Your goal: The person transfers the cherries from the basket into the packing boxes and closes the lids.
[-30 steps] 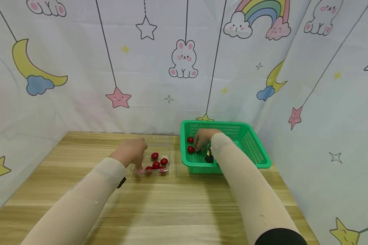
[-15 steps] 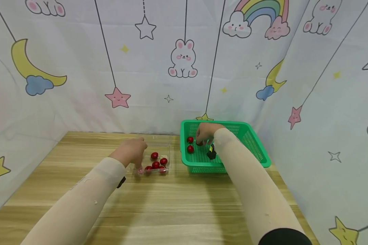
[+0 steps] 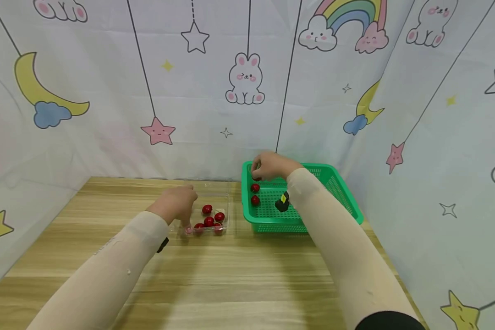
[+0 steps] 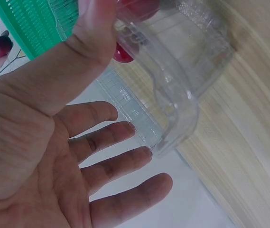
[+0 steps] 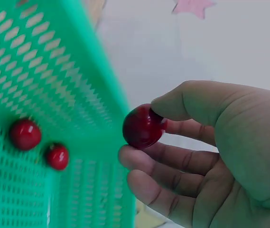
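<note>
Currently the right hand (image 5: 222,142), fingers part-curled, pinches a cherry (image 5: 142,127).

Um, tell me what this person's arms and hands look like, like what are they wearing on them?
The left hand and right hand are bare. A plain cream left sleeve and matching right sleeve reach the wrists, with small raised flecks. A black band crosses the right arm; a small black device with a yellow mark sits at that wrist.
</note>
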Motion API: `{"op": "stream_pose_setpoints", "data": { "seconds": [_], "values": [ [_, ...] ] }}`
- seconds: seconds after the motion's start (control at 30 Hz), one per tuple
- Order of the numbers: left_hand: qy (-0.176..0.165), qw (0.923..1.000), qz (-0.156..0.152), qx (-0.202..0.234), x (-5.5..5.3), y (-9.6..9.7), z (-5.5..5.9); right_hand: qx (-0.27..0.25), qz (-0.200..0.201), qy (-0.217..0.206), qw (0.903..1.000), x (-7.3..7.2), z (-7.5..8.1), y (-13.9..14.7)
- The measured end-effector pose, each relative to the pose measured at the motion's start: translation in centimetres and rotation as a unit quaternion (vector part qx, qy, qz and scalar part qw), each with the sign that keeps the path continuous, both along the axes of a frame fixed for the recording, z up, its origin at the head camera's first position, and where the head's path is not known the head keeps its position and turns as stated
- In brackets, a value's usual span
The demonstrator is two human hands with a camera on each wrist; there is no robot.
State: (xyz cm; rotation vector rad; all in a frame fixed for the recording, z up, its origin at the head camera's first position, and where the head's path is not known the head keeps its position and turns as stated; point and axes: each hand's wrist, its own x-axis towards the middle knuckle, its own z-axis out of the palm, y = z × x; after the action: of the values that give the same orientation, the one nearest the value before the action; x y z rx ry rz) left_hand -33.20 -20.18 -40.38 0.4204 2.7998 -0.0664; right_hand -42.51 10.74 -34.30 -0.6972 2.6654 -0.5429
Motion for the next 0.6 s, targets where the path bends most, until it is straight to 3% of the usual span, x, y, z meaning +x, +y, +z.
{"op": "stream_pose_setpoints", "data": {
  "seconds": [0.23,0.47,0.6],
  "values": [
    [0.005,1.0,-0.002,0.004,0.1,-0.1,-0.1,0.026,0.049,0.058,0.9968,2.2,0.7,-3.6],
    [0.005,1.0,-0.008,-0.003,0.1,-0.1,0.0,0.023,0.102,0.053,0.9931,4.6,-0.8,-7.4],
    [0.004,1.0,-0.008,-0.001,0.0,-0.2,0.0,0.05,0.134,0.065,0.9877,5.7,-2.0,-9.4]
  ]
}}
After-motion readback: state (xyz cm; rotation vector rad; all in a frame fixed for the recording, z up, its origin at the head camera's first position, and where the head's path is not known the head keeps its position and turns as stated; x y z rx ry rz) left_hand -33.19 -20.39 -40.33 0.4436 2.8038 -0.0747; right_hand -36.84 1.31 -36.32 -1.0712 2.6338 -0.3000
